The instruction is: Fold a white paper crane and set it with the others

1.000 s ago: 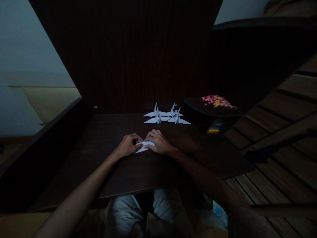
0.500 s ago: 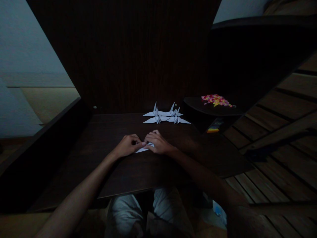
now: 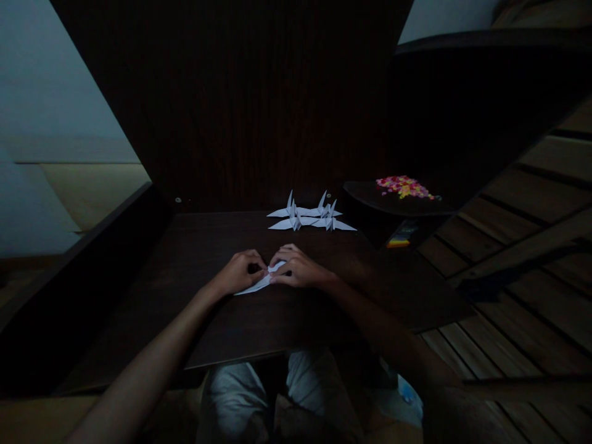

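White paper (image 3: 257, 287), partly invisible beneath both hands (image 3: 237, 272) (image 3: 300, 270)

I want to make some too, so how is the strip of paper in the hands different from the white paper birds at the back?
The strip of paper looks long and low, while the paper birds have pointed parts sticking up. The left hand and right hand are on the strip of paper; neither touches the paper birds. The strip of paper is nearer the camera than the paper birds. Both are white.
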### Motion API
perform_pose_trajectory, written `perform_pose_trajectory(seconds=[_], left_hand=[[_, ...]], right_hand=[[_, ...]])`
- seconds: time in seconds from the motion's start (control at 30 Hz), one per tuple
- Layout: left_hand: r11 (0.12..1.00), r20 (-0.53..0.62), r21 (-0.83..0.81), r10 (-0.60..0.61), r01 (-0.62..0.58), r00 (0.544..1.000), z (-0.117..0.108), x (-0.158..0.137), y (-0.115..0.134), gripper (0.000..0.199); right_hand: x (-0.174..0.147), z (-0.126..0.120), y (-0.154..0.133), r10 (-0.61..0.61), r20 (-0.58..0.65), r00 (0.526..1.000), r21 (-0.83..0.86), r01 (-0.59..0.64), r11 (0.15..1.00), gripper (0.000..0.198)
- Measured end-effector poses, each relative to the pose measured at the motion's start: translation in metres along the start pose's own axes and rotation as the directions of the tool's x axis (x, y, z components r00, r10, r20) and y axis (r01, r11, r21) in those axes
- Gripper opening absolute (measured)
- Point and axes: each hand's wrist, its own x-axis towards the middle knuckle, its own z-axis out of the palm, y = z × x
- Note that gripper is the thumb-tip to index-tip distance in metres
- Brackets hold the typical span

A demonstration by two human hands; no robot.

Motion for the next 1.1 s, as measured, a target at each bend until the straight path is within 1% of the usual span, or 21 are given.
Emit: perform_pose_trajectory(seconds=[0.17,0.23,0.37,0.5,0.57,0.63,0.77,0.83,0.9,1.0,1.1], left_hand=[[0.994,0.005,0.064,0.092,-0.092,0.996,0.0,-0.001,-0.002,0.013],[0.99,0.018,0.089,0.111,-0.112,0.994,-0.001,-0.002,-0.002,0.014],[0.991,0.032,0.088,0.103,-0.105,0.994,-0.003,-0.003,0.0,0.017],[0.994,0.045,0.055,0.088,-0.09,0.995,-0.004,-0.003,0.001,0.012],[0.994,0.041,0.055,0.089,-0.091,0.995,-0.004,-0.003,0.001,0.014],[0.993,0.034,0.064,0.093,-0.095,0.995,-0.003,-0.002,0.0,0.017],[0.99,0.009,0.079,0.115,-0.115,0.993,0.0,-0.001,-0.001,0.019],[0.989,-0.001,0.087,0.118,-0.118,0.993,0.002,-0.001,-0.001,0.019],[0.987,-0.003,0.108,0.12,-0.119,0.993,0.002,-0.001,-0.001,0.019],[0.979,0.016,0.159,0.127,-0.128,0.992,0.001,-0.003,-0.001,0.017],[0.972,0.042,0.205,0.112,-0.118,0.993,-0.002,-0.005,0.002,0.022]], right_hand=[[-0.001,0.0,0.001,0.07,-0.018,0.997,-0.024,-0.07,0.997,0.013],[-0.001,0.0,0.003,0.096,-0.015,0.995,-0.018,-0.096,0.995,0.011],[-0.003,0.003,0.009,0.139,-0.003,0.99,0.019,-0.139,0.99,0.011],[-0.004,0.003,0.013,0.182,-0.011,0.983,0.039,-0.181,0.983,0.012],[-0.004,0.002,0.013,0.205,-0.014,0.979,0.033,-0.204,0.978,0.011],[-0.004,0.001,0.013,0.245,-0.029,0.969,0.016,-0.245,0.969,0.008],[-0.003,0.002,0.012,0.306,-0.094,0.947,-0.01,-0.309,0.951,0.012],[-0.002,0.004,0.012,0.307,-0.115,0.945,-0.012,-0.31,0.951,0.014],[-0.002,0.004,0.012,0.28,-0.107,0.954,-0.008,-0.283,0.959,0.013],[-0.004,0.002,0.013,0.204,-0.048,0.978,0.031,-0.203,0.979,0.013],[-0.008,-0.003,0.014,0.179,0.01,0.984,0.061,-0.18,0.982,0.023]])
